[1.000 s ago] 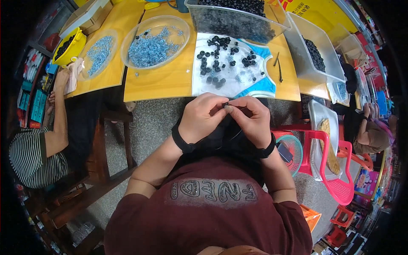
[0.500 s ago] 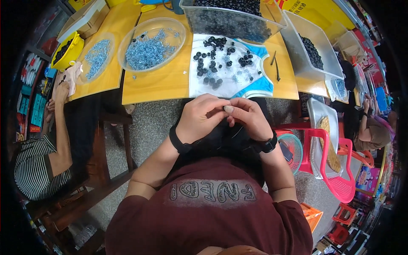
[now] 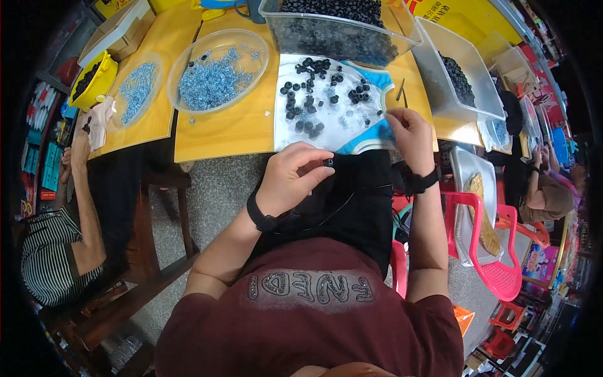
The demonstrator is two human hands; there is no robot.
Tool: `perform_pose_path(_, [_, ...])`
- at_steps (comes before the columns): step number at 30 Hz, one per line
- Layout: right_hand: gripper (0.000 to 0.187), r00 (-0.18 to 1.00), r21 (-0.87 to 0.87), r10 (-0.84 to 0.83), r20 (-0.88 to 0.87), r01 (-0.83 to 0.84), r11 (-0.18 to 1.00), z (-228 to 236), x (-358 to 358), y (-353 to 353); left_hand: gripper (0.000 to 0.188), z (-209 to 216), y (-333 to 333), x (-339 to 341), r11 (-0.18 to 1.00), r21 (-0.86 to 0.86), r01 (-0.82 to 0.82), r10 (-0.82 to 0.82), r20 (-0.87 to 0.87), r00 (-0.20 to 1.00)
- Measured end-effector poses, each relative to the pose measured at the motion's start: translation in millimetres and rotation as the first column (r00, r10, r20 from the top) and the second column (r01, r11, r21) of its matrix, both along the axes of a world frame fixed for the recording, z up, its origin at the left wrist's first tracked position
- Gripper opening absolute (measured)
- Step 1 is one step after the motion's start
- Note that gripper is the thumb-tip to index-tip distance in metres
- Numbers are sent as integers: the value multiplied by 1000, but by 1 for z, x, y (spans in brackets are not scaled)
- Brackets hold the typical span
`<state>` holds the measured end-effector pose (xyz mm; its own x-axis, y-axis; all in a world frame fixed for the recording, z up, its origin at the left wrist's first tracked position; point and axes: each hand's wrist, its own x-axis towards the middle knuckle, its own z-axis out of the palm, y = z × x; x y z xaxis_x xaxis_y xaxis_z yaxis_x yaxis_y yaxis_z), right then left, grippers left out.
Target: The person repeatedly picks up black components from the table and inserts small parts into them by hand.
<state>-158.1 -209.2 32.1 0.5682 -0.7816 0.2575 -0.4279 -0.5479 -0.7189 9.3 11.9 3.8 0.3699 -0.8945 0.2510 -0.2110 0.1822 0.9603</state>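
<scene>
My left hand [image 3: 292,177] is raised over my lap, just off the table edge. Its thumb and fingertips pinch a small black round piece [image 3: 328,162]. My right hand [image 3: 411,135] is apart from it, at the right edge of a white and blue cloth [image 3: 289,135]. The right fingertips are drawn together; anything between them is hidden. Several loose black round pieces [image 3: 308,103] lie scattered over the cloth, with a few small clear bluish bits [image 3: 352,119] among them. Two thin dark sticks [image 3: 400,89] lie on the table beyond my right hand.
A round clear tray [image 3: 266,60] of bluish bits stands left of the cloth. Behind it is a clear bin [image 3: 333,47] of black pieces, with another bin [image 3: 433,38] to the right. Other people work at both sides. A pink chair [image 3: 502,276] stands at my right.
My hands were together over my lap. The right one has moved away, forward and right to the cloth's edge. The left stays near its place, now showing the black piece.
</scene>
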Motion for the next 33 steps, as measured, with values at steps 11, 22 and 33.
perform_pose_path(11, [19, 985, -165, 91, -146, -115, 980, -9, 19, -17, 23, -4, -1, 2, 999, 29, -31, 33, -51, 998])
perform_pose_path(22, [17, 900, 536, 317, 301, -434, 724, 25, 11, 74, 25, 10, 4, -1, 991, 133, -32, 53, -151, 987])
perform_pose_path(33, [14, 898, 489, 263, 352, -416, 767, 14, 10, 105, 25, 12, 9, -4, 988, -110, -106, 127, 207, 970])
